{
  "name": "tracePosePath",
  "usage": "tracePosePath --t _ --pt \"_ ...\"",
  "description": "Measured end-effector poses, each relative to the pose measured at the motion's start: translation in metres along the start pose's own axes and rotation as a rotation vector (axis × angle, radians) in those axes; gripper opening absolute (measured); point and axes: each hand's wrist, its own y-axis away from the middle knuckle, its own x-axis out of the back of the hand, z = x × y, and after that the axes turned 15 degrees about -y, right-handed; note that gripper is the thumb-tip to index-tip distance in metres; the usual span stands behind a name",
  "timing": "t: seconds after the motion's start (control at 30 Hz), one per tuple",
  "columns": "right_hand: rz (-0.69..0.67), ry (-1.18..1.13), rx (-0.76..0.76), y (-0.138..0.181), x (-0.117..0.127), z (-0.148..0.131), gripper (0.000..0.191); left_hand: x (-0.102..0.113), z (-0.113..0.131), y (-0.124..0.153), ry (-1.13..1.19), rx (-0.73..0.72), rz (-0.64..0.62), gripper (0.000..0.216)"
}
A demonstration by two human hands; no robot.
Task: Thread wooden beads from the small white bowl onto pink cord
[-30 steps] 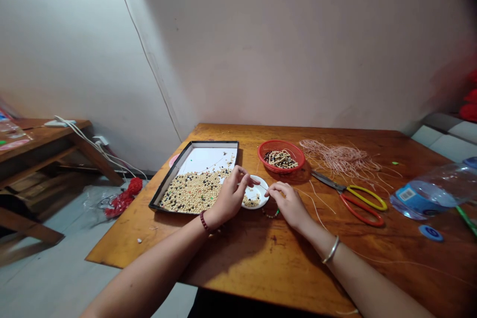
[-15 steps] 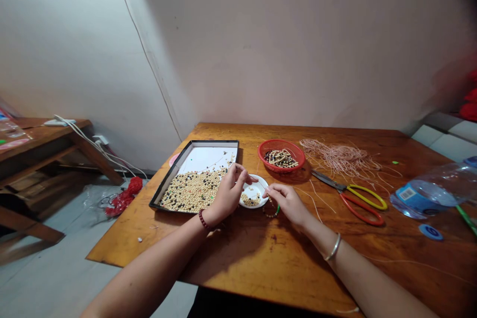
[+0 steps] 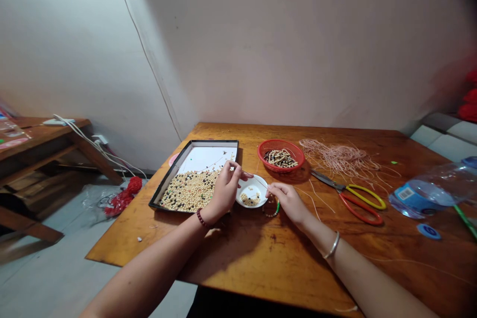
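Over the left rim of a small white dish [image 3: 242, 185], my left hand [image 3: 226, 188] is closed in a pinch on one end of a thin string. The string runs across the dish to my right hand [image 3: 287, 200], whose thumb and fingers are pinched on it at the right rim. Below my right fingers a curved beaded strand [image 3: 275, 212] with green, pale and dark beads hangs or rests by the table. Loose pale and dark beads [image 3: 250, 199] lie in the dish. My fingertips partly hide the string.
A black-edged tray [image 3: 155, 199] of many beads stands left. A red basket [image 3: 281, 168] with beaded strands is behind the dish. On the right lie a heap of pink cord [image 3: 335, 156], scissors [image 3: 357, 198], a plastic bottle [image 3: 421, 196] and a blue disc [image 3: 428, 231].
My left hand has moved slightly left, away from my right hand, so the string spans a wider gap and more of the dish shows. My right hand has barely moved.
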Motion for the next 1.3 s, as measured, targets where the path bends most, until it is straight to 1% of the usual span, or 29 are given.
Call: tracePosePath --t 0.23,0.37,0.5,0.8,0.93,1.07,1.3 --pt "0.03 -0.014 -0.013 -0.0018 0.001 0.0012 0.03 0.0025 -0.0026 -0.003 0.046 0.103 0.031 0.031" --pt "0.029 -0.025 -0.03 -0.0022 0.0012 0.0006 0.028 0.0038 0.0007 -0.0032 0.098 0.14 0.068 0.032" --pt "0.028 -0.018 -0.027 -0.0021 0.0013 0.0011 0.028 0.0047 0.0039 -0.003 0.114 0.158 0.074 0.033" --pt "0.064 0.021 -0.038 -0.0031 0.0029 0.0069 0.027 0.0044 0.003 -0.0031 0.099 0.154 0.079 0.034" --pt "0.082 0.031 -0.056 -0.0038 0.0034 0.0085 0.026 0.0042 0.0011 -0.0033 0.064 0.116 0.088 0.031" --pt "0.061 0.014 -0.052 -0.0045 0.0038 0.0069 0.025 0.0041 -0.001 -0.0034 0.02 0.057 0.086 0.029" --pt "0.016 0.016 -0.001 -0.0019 0.0034 -0.0012 0.031 0.0037 -0.0026 -0.0031 0.016 0.035 0.086 0.028"
